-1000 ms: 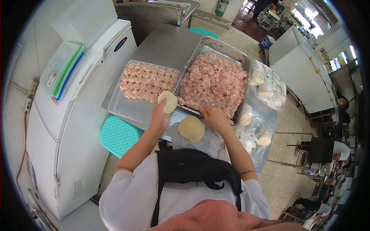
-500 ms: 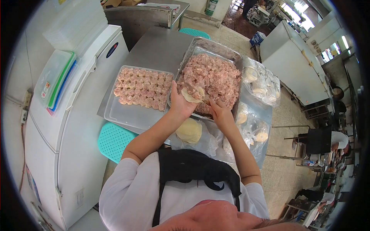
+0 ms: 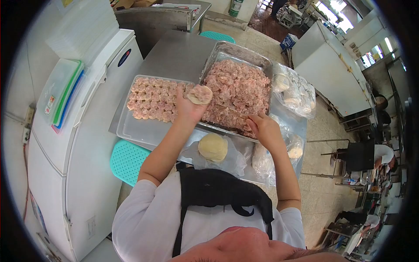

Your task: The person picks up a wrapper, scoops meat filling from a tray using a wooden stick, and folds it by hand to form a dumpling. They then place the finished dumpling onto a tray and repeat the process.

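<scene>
My left hand (image 3: 188,110) holds a round dumpling wrapper (image 3: 203,100) with ground meat spread on it, between the filled tray and the meat pan. My right hand (image 3: 266,129) is closed around the handle of a thin flat spreading stick (image 3: 238,116), whose far end lies in the raw ground meat (image 3: 238,83). The meat fills most of a deep metal pan (image 3: 221,46). To the left, a shallow plastic tray (image 3: 131,134) carries rows of filled dumplings (image 3: 152,98). A stack of round wrappers (image 3: 213,147) rests on plastic in front of me.
Plastic bags of wrappers (image 3: 297,94) lie right of the pan, with more bagged wrappers (image 3: 295,152) nearer me. A turquoise stool (image 3: 128,161) is beside the metal table (image 3: 174,50). A white freezer (image 3: 98,131) stands left. Another person (image 3: 383,156) is far right.
My left hand has moved left and away from my right hand, with the meat now flattened on the wrapper. My right hand has drawn right, the stick's end now in the meat.
</scene>
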### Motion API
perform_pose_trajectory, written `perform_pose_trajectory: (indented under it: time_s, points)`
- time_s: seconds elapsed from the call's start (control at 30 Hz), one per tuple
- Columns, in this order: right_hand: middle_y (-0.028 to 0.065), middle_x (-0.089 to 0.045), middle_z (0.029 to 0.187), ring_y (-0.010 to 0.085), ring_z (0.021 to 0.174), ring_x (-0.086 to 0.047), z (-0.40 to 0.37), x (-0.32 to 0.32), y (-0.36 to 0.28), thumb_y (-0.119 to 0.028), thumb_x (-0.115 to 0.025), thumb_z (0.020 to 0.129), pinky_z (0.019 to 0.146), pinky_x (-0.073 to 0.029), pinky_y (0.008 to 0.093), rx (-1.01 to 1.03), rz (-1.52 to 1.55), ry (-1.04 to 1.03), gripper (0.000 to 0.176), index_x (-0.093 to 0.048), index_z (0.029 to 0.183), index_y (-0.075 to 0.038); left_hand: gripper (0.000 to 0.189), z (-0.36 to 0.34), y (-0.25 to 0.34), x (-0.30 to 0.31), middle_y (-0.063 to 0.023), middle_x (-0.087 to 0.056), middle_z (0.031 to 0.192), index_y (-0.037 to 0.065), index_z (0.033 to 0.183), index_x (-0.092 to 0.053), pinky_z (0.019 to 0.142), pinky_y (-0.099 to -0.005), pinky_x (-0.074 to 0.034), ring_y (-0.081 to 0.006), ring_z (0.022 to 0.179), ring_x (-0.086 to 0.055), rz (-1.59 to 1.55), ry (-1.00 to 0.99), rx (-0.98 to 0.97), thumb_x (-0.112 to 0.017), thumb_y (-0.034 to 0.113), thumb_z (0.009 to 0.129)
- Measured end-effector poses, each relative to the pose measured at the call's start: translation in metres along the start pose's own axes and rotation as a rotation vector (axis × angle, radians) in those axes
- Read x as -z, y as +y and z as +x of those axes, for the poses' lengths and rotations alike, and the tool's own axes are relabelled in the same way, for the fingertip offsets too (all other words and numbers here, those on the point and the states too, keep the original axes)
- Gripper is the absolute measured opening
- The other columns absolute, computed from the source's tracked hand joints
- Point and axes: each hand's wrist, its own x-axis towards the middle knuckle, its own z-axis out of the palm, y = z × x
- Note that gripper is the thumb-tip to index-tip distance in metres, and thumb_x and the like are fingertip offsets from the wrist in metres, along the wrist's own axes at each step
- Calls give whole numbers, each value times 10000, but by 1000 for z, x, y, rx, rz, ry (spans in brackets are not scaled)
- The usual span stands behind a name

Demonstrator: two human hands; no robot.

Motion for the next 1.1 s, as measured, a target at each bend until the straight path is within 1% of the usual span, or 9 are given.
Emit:
perform_pose_trajectory:
  time_s: [0.1, 0.17, 0.37, 0.47, 0.67, 0.9, 1.0, 1.07, 1.1]
  points:
    - [157, -643, 804, 354, 777, -645, 7, -26, 14, -308, -535, 940, 655, -514, 459, -2, -113, -110, 281, -670, 974, -64, 529, -3, 21, 2, -186, -521, 1270, -7, 1319, -427, 1058, -495, -393, -347, 1212, -497, 50, -6, -90, -325, 407, 1005]
    - [181, -658, 764, 361, 763, -652, 14, -44, 6, -385, -502, 953, 668, -515, 461, -49, -295, -399, 382, -681, 880, -55, 469, -8, 29, 6, -191, -515, 1290, -4, 1326, -424, 1049, -492, -406, -348, 1212, -503, 91, -3, -119, -309, 331, 1018]
    - [180, -672, 766, 356, 738, -660, 5, -60, 28, -397, -467, 968, 674, -518, 457, -21, 20, -372, 433, -686, 816, -56, 408, -12, 47, 31, -222, -463, 1373, -38, 1327, -411, 1062, -492, -406, -368, 1262, -474, 152, -38, -104, -316, 193, 1005]
    - [182, -670, 762, 370, 737, -657, 18, -53, 9, -371, -456, 977, 693, -514, 471, 59, -31, -187, 419, -689, 811, -64, 395, -20, 49, 29, -230, -477, 1348, -72, 1318, -401, 1073, -484, -406, -362, 1250, -485, 146, 6, -95, -317, 152, 1004]
    - [184, -675, 789, 361, 784, -660, 22, -82, -30, -346, -471, 977, 713, -508, 462, 27, -177, -330, 396, -694, 817, -60, 365, -27, 50, 27, -221, -514, 1290, -87, 1279, -417, 1060, -474, -428, -342, 1214, -515, 203, 2, -197, -338, 149, 1010]
    - [215, -660, 784, 375, 797, -647, 16, -48, 0, -370, -488, 968, 731, -493, 441, -303, 479, -290, 403, -700, 976, -27, 448, -20, 11, 34, -161, -560, 1241, -7, 1248, -483, 1003, -459, -445, -298, 1161, -547, 244, -34, -109, -358, 358, 1020]
    - [195, -656, 814, 372, 770, -631, 12, -55, 4, -311, -529, 960, 726, -493, 439, -210, 556, -107, 330, -678, 1055, -33, 579, -38, -26, 0, -180, -491, 1339, 11, 1314, -452, 1066, -505, -359, -334, 1255, -463, 222, -59, 21, -356, 486, 998]
    - [172, -636, 842, 364, 749, -627, 4, -70, 9, -245, -578, 936, 699, -496, 445, 121, 352, 174, 264, -647, 1097, -48, 732, -50, -41, -21, -195, -411, 1429, 51, 1353, -450, 1101, -604, -261, -389, 1331, -373, 194, -30, 46, -403, 642, 925]
    - [172, -636, 842, 364, 749, -627, -1, -57, 10, -245, -578, 936, 699, -496, 445, 119, 352, 175, 264, -647, 1097, -48, 732, -48, -44, -20, -195, -411, 1429, 51, 1353, -450, 1101, -604, -261, -389, 1331, -373, 195, -30, 49, -403, 642, 925]
